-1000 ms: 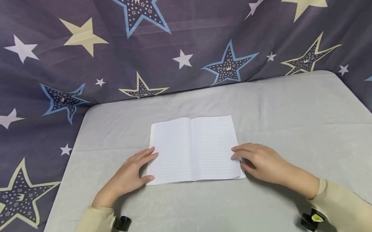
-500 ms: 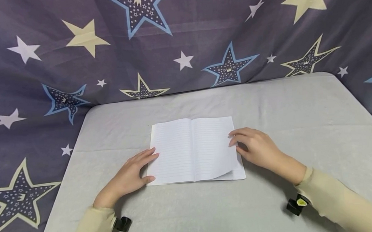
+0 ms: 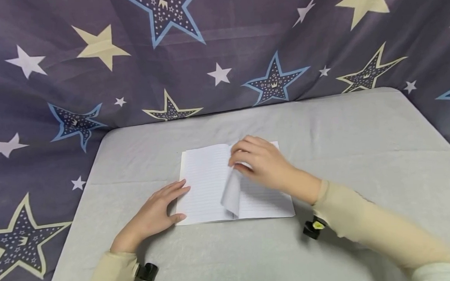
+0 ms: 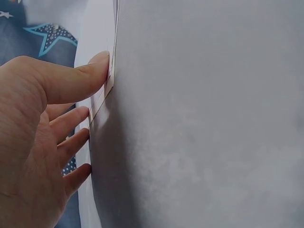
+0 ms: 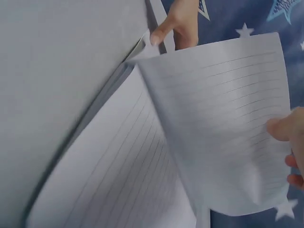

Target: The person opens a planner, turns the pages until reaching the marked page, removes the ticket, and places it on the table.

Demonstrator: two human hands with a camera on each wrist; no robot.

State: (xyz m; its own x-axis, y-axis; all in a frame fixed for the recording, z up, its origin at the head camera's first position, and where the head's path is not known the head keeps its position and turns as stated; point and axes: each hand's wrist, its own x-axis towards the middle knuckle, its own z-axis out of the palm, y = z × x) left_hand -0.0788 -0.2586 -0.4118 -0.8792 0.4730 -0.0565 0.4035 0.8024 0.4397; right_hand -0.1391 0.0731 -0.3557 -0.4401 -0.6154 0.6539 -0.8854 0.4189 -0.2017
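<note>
An open lined notebook (image 3: 203,172) lies on the table in the head view. My right hand (image 3: 263,162) pinches one lined page (image 5: 218,118) at its outer edge, thumb on one face and fingers behind. That page stands up and curves over the notebook's middle fold, and the lined sheet beneath it shows on the right. My left hand (image 3: 156,211) rests at the notebook's left edge with fingers spread and relaxed. In the left wrist view the left thumb (image 4: 97,71) lies on the corner of the notebook.
A grey cloth covers the table (image 3: 345,141). Behind it and at the left hangs a dark curtain (image 3: 189,65) printed with stars. A small black device (image 3: 147,272) sits at the left wrist, and another black device (image 3: 313,228) at the right wrist.
My right hand has moved left from the notebook's right edge to its middle, lifting the page and carrying it over. The left hand has stayed in place.
</note>
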